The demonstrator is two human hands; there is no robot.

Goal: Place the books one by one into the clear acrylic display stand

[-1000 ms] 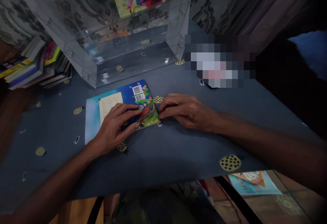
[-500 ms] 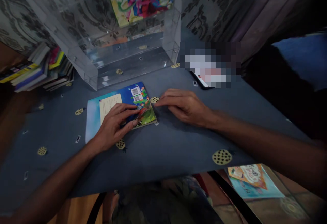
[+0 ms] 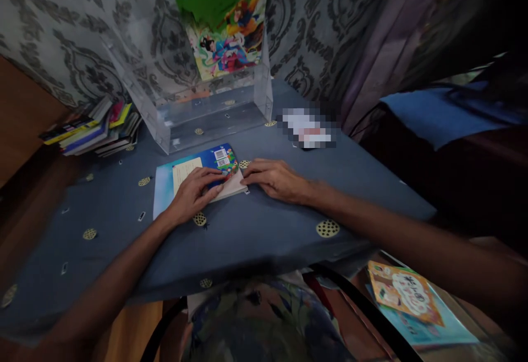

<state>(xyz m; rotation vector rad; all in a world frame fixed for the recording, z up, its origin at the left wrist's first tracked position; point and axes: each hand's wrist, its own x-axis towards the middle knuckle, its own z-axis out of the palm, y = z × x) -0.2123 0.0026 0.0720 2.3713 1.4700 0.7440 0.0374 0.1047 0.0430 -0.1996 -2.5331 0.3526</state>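
Note:
A book [image 3: 185, 164] lies on the cloth-covered table, its blue back cover with a barcode label facing up. My left hand [image 3: 194, 190] rests flat across it, fingers spread over the cover. Near the lower right corner, a pale triangle shows where the cover is turned back or lifted. My right hand [image 3: 278, 180] is at that corner, thumb and fingers pinched together at the book's right edge. The exact contact under the fingertips is partly hidden.
A clear acrylic stand [image 3: 214, 131] behind the book holds a green picture book [image 3: 231, 26]. Piled books [image 3: 94, 128] lie at the left. A pixelated item [image 3: 307, 131] is at the back right. Another book [image 3: 412, 301] lies low at the right, below the table edge.
My right hand has come to the book's corner from slightly apart. The lower right corner of the cover is now turned back, showing pale paper. The camera view has shifted.

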